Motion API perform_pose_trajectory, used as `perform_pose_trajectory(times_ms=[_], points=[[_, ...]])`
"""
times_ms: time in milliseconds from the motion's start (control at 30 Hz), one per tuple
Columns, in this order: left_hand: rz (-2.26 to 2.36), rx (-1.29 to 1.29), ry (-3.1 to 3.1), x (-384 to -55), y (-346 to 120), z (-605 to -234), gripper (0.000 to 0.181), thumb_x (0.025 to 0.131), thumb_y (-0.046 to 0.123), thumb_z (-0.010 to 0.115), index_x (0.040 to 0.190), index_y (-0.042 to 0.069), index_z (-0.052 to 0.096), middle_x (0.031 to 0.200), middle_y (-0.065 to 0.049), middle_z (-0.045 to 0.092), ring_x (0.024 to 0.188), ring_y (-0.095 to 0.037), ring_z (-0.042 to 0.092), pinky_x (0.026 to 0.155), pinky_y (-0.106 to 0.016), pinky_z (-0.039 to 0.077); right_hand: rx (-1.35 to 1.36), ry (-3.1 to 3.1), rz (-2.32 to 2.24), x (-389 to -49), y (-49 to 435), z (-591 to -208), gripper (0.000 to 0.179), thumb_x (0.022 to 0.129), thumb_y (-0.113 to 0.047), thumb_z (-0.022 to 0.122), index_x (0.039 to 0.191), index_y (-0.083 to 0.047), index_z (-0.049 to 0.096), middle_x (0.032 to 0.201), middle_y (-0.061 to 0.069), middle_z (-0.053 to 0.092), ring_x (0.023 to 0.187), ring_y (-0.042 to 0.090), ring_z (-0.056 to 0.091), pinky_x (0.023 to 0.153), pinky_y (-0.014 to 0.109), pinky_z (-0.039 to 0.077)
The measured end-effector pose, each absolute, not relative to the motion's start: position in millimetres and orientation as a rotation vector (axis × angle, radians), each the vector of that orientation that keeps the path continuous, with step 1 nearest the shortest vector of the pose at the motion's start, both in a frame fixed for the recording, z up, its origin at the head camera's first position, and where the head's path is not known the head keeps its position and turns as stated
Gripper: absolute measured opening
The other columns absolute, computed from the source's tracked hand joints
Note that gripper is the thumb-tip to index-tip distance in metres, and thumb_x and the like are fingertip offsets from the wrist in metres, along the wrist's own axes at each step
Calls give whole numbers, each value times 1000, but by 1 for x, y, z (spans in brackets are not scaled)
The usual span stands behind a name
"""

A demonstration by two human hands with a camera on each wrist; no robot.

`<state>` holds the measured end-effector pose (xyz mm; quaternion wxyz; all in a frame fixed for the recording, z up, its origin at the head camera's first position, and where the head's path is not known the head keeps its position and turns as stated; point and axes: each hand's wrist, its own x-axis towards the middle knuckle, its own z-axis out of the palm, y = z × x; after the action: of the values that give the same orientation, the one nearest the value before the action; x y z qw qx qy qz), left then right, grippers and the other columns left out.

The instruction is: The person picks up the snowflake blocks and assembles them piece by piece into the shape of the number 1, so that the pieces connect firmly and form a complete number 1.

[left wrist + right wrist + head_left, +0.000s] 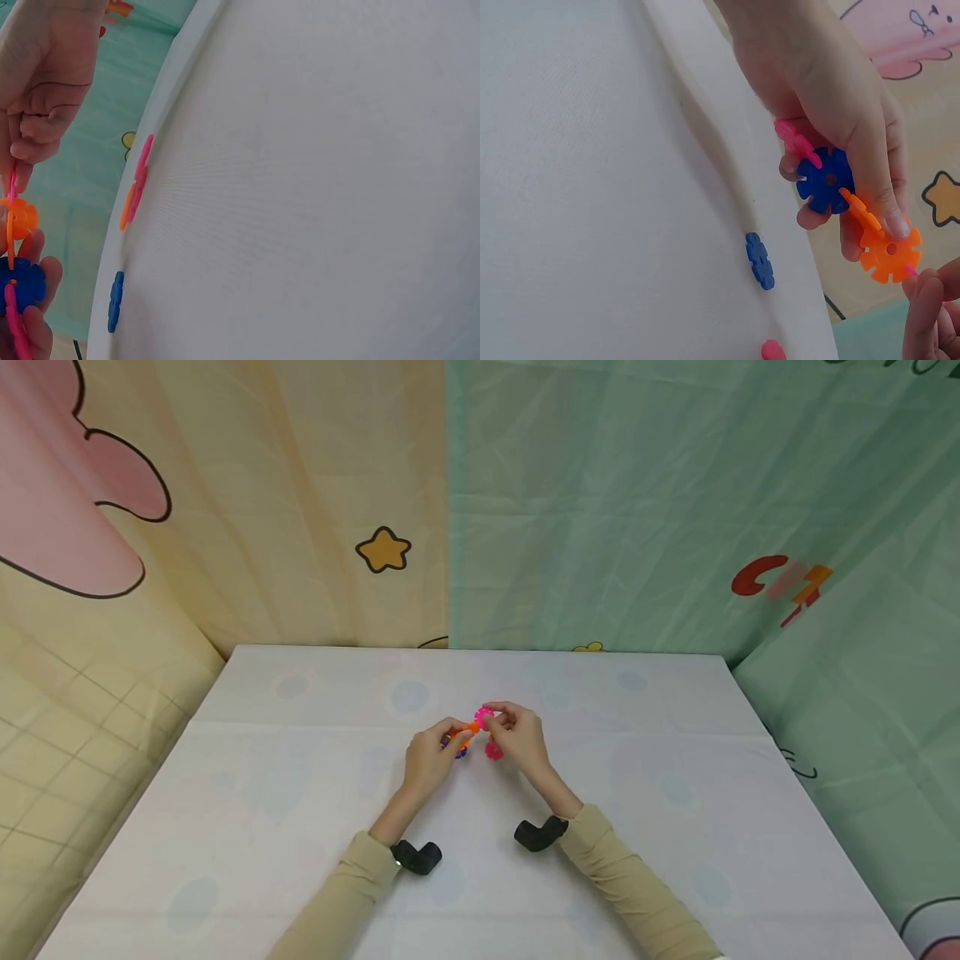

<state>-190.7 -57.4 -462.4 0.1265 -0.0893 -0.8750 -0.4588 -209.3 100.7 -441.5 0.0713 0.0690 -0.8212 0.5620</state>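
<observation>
Clock: 12 is pointing to the far edge of the table (300, 860) in the head view.
Left hand: the left hand (431, 757) is holding a linked chain (859, 208) in narrow, curled fingers, the thumb pressing on its flat orange disc (885, 262).
Chain order: a pink end piece (798, 142) is meeting a blue disc (821, 191), then a tilted orange piece (865, 216), then the flat orange disc.
Right hand: the right hand (522, 742) is pinching a pink disc (482, 718) between thumb and fingers, which are narrowing onto it.
Key relation: the pink disc is sitting at 10 o'clock from the right hand and 2 o'clock from the flat orange disc, their rims meeting; whether a slot is engaging, I cannot tell.
Long axis: the chain is running roughly from 8 to 2 o'clock, its orange end pointing at the pink disc.
Nearer hand: the right is being nearer to the pink disc, the left to the flat orange disc.
Loose blue disc: a loose blue disc (760, 261) is lying on the table, near 3 o'clock from the left hand.
Loose pink disc: a loose pink disc (142, 176) is lying between 8 and 9 o'clock from the right hand, a loose orange piece (126, 208) beside it.
</observation>
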Motion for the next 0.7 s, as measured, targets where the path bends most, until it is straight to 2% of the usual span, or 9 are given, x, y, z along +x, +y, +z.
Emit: perform_pose_trajectory(times_ms=[100,333,500,700], points=[[-1330,-243,-2536,-191,-56,-462,15,89,25,68,95,11,71,72,-4,68,58,-10,49,52,-21,36,181,-2463,1716,-210,100,-441,19,88,-4,63,106,0,70,76,25,67,57,37,61,44,17,42],[-1293,-224,-2532,-191,-54,-462,16,90,25,67,94,10,71,75,-5,69,60,-11,53,56,-25,39,102,-2460,1753,-211,97,-441,18,87,-3,63,103,0,70,71,20,66,49,17,55,44,18,41],[-1286,-193,-2562,-189,-53,-464,16,89,27,68,93,12,70,73,-3,68,59,-10,50,56,-25,37,70,-2461,1775,-208,96,-442,18,86,-2,64,104,0,70,71,22,65,48,11,53,44,17,41],[-1277,-184,-2573,-189,-53,-466,16,89,30,67,92,14,70,69,0,67,58,-9,50,56,-25,36,67,-2418,1897,-206,96,-445,21,87,-2,65,107,3,69,75,28,65,52,26,59,48,21,46]])
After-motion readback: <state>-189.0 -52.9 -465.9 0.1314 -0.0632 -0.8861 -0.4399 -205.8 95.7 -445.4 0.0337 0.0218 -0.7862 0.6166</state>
